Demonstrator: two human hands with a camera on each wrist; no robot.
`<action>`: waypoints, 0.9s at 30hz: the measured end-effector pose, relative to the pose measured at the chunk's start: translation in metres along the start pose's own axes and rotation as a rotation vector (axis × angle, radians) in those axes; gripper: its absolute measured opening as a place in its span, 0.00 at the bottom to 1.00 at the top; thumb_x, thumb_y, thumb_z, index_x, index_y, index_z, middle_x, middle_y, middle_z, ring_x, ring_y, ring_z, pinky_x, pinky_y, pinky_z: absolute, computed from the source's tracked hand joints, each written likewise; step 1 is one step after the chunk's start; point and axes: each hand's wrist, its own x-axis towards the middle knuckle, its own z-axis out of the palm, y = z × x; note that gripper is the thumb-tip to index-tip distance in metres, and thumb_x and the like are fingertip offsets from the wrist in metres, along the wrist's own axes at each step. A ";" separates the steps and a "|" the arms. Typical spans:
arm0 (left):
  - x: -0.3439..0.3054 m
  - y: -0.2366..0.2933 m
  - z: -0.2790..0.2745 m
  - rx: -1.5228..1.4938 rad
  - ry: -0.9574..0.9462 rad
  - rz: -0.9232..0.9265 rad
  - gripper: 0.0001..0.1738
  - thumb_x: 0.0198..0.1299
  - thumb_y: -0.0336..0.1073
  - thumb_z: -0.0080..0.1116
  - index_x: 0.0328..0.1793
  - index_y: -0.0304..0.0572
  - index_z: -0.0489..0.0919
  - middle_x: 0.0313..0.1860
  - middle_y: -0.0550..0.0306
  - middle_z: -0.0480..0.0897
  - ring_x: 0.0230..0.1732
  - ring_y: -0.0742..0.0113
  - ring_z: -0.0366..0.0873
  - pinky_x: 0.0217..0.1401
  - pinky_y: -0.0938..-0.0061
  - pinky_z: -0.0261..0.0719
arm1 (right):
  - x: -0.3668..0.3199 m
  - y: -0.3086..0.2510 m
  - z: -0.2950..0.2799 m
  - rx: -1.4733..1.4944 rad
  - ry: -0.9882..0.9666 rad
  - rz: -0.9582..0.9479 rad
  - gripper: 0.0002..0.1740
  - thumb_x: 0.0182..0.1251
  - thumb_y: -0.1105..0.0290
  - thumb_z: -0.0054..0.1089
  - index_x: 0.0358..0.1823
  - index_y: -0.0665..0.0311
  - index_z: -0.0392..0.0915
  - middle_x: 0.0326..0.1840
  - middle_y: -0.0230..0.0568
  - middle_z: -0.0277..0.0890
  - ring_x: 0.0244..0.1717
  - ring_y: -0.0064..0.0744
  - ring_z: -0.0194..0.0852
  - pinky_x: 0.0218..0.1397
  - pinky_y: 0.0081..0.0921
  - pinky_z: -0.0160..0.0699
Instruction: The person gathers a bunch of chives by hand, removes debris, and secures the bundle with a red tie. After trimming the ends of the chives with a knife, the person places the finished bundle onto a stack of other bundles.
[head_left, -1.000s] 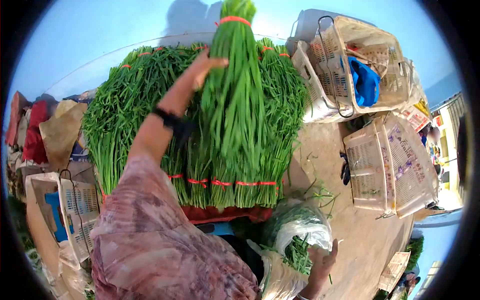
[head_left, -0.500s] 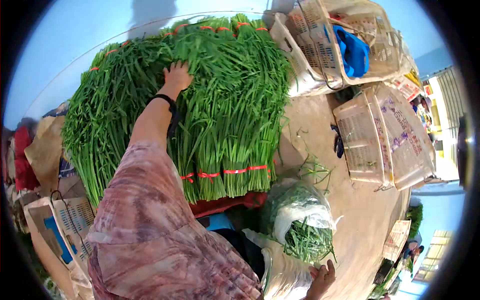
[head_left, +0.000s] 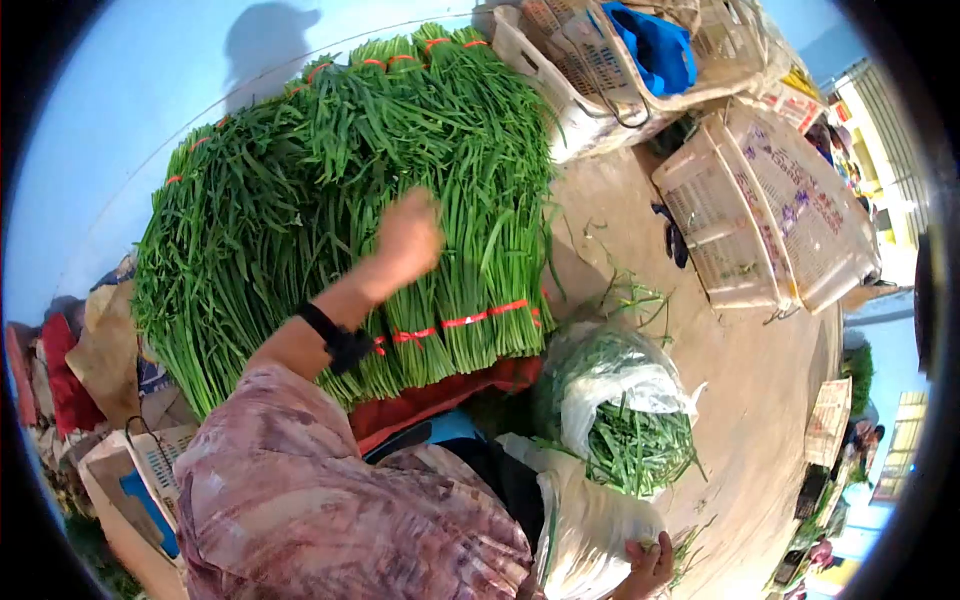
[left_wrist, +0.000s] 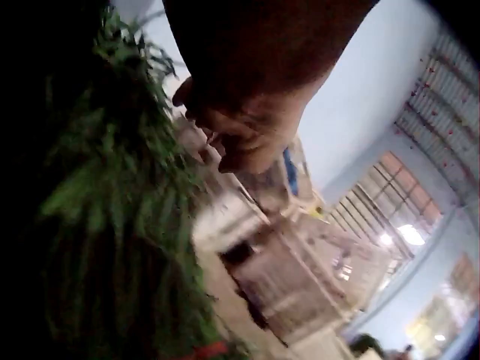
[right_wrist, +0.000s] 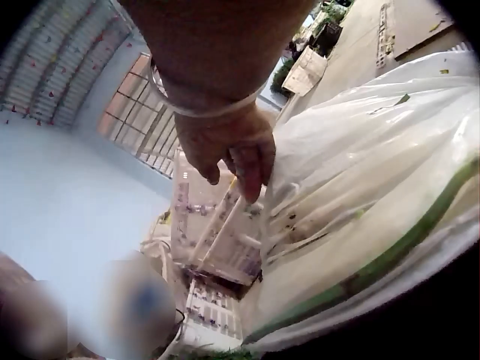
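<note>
Bundles of long flat green leaves [head_left: 400, 130], like garlic chives, lie piled side by side, tied with red bands. Over the middle of the pile is my left hand [head_left: 410, 238], blurred, with its fingers loosely bent and nothing seen in them. In the left wrist view that hand [left_wrist: 247, 135] overlaps the background beside the leaves [left_wrist: 120, 195]. Low on the right, my right hand [head_left: 650, 568] hangs by a pale plastic sheet [head_left: 600, 530] over my lap. The right wrist view shows its fingers [right_wrist: 251, 169] loosely bent, right at the sheet's edge, holding nothing visible.
A clear plastic bag [head_left: 620, 355] of loose green leaves stands by my knees. Plastic crates [head_left: 735, 215] stand to the right, one with a blue bag [head_left: 650, 45] on it. Another crate [head_left: 160, 460] is at lower left. Stray leaves lie on the floor [head_left: 745, 400].
The bundle lifted by my left hand one second ago now lies on the pile. That hand pressed the leaves, then moved back toward me. My right hand has dropped lower, to the plastic sheet.
</note>
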 end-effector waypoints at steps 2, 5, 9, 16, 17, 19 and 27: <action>-0.045 0.104 0.015 -0.094 -0.153 0.338 0.18 0.45 0.31 0.61 0.45 0.35 0.76 0.45 0.43 0.77 0.50 0.51 0.75 0.51 0.60 0.74 | -0.010 0.015 -0.013 0.022 0.041 -0.018 0.21 0.67 0.67 0.53 0.54 0.78 0.69 0.37 0.57 0.77 0.34 0.44 0.79 0.39 0.34 0.84; -0.089 0.199 0.079 -0.377 -0.718 0.674 0.23 0.50 0.33 0.61 0.54 0.34 0.74 0.48 0.41 0.77 0.52 0.46 0.73 0.55 0.61 0.72 | -0.037 0.030 -0.030 0.240 0.182 -0.139 0.25 0.66 0.62 0.55 0.53 0.80 0.69 0.37 0.59 0.77 0.36 0.47 0.79 0.40 0.39 0.85; -0.155 0.336 0.101 -0.653 -1.167 0.969 0.22 0.52 0.31 0.60 0.55 0.35 0.74 0.50 0.43 0.78 0.51 0.50 0.76 0.55 0.66 0.74 | -0.089 0.060 -0.052 0.288 0.534 0.126 0.21 0.68 0.67 0.48 0.58 0.72 0.66 0.42 0.46 0.75 0.37 0.34 0.78 0.41 0.26 0.79; -0.281 0.465 0.112 -0.822 -1.816 1.178 0.25 0.53 0.25 0.58 0.60 0.34 0.72 0.45 0.48 0.81 0.47 0.65 0.79 0.51 0.73 0.75 | -0.250 0.101 -0.070 0.703 1.277 0.406 0.15 0.68 0.66 0.52 0.47 0.72 0.74 0.36 0.45 0.79 0.30 0.31 0.81 0.26 0.19 0.76; -0.301 0.468 0.118 -0.852 -1.944 1.149 0.24 0.54 0.24 0.58 0.60 0.33 0.71 0.45 0.48 0.81 0.47 0.65 0.79 0.52 0.73 0.75 | -0.277 0.109 -0.066 0.745 1.389 0.416 0.14 0.68 0.65 0.52 0.45 0.70 0.75 0.35 0.43 0.79 0.28 0.28 0.80 0.22 0.16 0.71; -0.329 0.475 0.135 -0.839 -2.135 1.078 0.22 0.56 0.24 0.57 0.59 0.30 0.71 0.47 0.49 0.80 0.48 0.65 0.79 0.53 0.72 0.74 | -0.311 0.141 -0.062 0.769 1.619 0.488 0.13 0.67 0.63 0.54 0.41 0.68 0.76 0.29 0.40 0.78 0.20 0.22 0.74 0.16 0.14 0.63; -0.444 0.477 0.113 -0.667 -2.352 1.295 0.22 0.53 0.23 0.56 0.57 0.28 0.72 0.42 0.47 0.82 0.47 0.64 0.80 0.50 0.74 0.76 | -0.428 0.212 -0.100 0.719 1.979 0.712 0.10 0.64 0.63 0.57 0.30 0.63 0.75 0.19 0.28 0.73 0.12 0.15 0.65 0.10 0.12 0.57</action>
